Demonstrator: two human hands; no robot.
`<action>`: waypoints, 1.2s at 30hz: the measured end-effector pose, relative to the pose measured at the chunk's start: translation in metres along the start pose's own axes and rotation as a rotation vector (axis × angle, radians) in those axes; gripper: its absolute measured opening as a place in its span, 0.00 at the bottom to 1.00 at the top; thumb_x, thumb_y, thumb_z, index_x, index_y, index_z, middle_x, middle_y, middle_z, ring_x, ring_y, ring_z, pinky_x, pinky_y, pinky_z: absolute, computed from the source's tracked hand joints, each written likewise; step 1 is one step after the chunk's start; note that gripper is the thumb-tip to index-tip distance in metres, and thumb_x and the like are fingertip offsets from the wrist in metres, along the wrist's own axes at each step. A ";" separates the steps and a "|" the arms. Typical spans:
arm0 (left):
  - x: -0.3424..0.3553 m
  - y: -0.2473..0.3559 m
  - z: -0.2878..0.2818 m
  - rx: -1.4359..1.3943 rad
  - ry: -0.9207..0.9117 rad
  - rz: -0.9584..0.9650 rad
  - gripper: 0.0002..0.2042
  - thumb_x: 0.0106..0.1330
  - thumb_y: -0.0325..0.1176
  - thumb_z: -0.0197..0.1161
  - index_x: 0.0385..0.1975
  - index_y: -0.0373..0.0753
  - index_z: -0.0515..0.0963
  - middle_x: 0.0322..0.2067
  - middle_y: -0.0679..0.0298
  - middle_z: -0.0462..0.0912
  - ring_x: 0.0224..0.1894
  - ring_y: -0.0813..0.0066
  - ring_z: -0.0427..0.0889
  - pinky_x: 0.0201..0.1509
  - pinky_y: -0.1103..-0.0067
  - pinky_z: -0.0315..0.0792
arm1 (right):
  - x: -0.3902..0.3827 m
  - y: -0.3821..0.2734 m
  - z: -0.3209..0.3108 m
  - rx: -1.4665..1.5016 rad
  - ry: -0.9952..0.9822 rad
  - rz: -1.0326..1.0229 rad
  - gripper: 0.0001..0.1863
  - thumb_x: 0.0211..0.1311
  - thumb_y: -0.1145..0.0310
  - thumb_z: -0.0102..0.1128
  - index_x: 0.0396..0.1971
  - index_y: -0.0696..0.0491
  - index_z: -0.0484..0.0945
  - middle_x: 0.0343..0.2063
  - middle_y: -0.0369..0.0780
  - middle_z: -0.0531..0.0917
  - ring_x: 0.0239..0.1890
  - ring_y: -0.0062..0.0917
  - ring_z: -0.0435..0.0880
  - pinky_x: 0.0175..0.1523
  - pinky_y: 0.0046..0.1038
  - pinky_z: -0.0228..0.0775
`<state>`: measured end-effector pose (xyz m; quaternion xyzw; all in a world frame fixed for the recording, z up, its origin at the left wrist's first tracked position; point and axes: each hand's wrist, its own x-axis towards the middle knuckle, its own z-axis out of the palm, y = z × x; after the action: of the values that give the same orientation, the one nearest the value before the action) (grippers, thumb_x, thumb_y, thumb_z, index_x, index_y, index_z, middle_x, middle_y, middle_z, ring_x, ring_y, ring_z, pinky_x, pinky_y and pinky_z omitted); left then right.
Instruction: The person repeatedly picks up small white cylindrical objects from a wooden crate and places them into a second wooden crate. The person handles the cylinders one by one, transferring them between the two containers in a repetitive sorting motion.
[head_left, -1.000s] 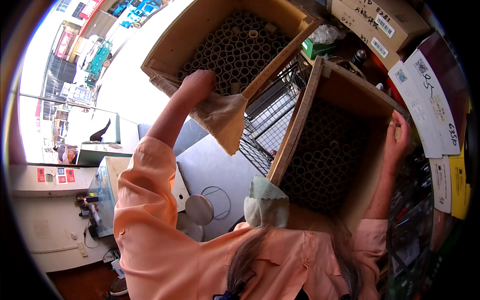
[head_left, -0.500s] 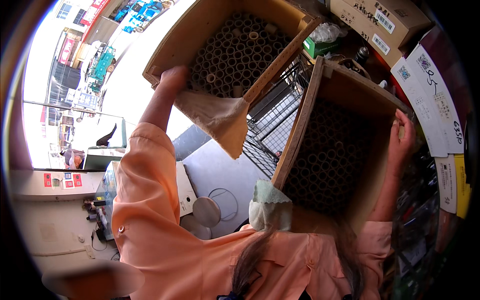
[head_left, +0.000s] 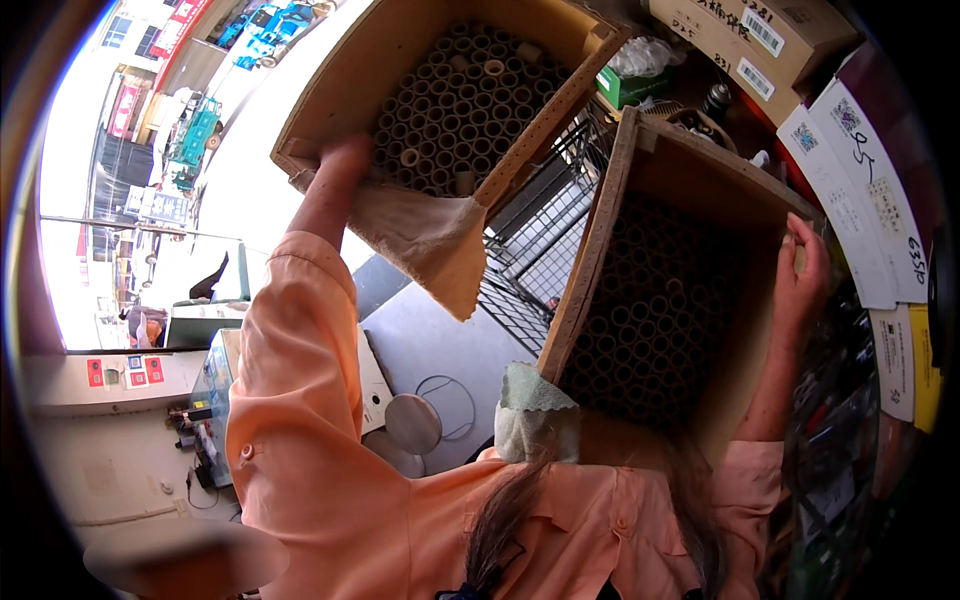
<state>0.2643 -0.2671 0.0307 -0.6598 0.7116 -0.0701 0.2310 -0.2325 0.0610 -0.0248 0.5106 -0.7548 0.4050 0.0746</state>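
My left hand point(head_left: 342, 160) reaches to the near left corner of the upper wooden box point(head_left: 350, 70), beside a beige cloth point(head_left: 420, 245) draped from its edge. Its fingers are blurred and partly hidden. Upright cardboard tubes point(head_left: 450, 120) are packed inside that box, with gaps showing among them. My right hand point(head_left: 803, 258) has its fingers curled over the right rim of a second wooden box point(head_left: 590, 270), whose shadowed interior holds similar tubes point(head_left: 640, 330). A pale green cloth point(head_left: 535, 410) hangs at this box's near left corner.
Between and under the boxes is a black wire cage point(head_left: 520, 310). Stacked cartons point(head_left: 750, 40) and white boxes point(head_left: 840, 190) line the right. Below left are a grey surface point(head_left: 430, 330) and round steel discs point(head_left: 410, 425). Vehicles point(head_left: 200, 140) stand outside the bright opening at left.
My left hand has moved left along the upper box's near edge to its corner, uncovering more tubes and cloth. My right hand stays on its rim. The view has shifted slightly.
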 end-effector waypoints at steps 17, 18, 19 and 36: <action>0.023 -0.006 0.030 -0.014 0.115 -0.062 0.17 0.63 0.37 0.50 0.49 0.43 0.76 0.54 0.55 0.73 0.57 0.57 0.71 0.58 0.65 0.67 | 0.001 -0.007 -0.003 -0.059 -0.018 -0.007 0.11 0.59 0.75 0.53 0.42 0.53 0.78 0.41 0.41 0.80 0.46 0.33 0.78 0.52 0.31 0.70; 0.033 -0.035 0.065 0.005 0.227 -0.089 0.17 0.62 0.37 0.50 0.50 0.43 0.76 0.55 0.55 0.72 0.58 0.58 0.70 0.59 0.65 0.66 | 0.002 -0.009 0.001 -0.028 -0.035 -0.010 0.11 0.59 0.75 0.54 0.42 0.53 0.78 0.41 0.42 0.80 0.46 0.33 0.78 0.52 0.31 0.70; 0.037 -0.029 0.069 0.004 0.350 -0.075 0.18 0.62 0.38 0.51 0.50 0.43 0.75 0.56 0.55 0.72 0.59 0.58 0.69 0.60 0.65 0.65 | 0.002 -0.008 0.000 -0.039 -0.029 -0.013 0.11 0.59 0.75 0.54 0.42 0.52 0.78 0.41 0.42 0.80 0.46 0.33 0.78 0.52 0.31 0.70; 0.092 -0.042 0.091 0.084 -0.050 0.108 0.14 0.56 0.35 0.58 0.41 0.40 0.80 0.45 0.53 0.79 0.48 0.60 0.78 0.52 0.70 0.72 | 0.005 -0.012 0.002 -0.025 -0.015 -0.058 0.11 0.56 0.75 0.55 0.40 0.53 0.79 0.38 0.40 0.81 0.43 0.35 0.79 0.50 0.32 0.69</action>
<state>0.3388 -0.3430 -0.0539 -0.6116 0.7367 -0.0709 0.2797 -0.2241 0.0544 -0.0166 0.5344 -0.7452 0.3894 0.0868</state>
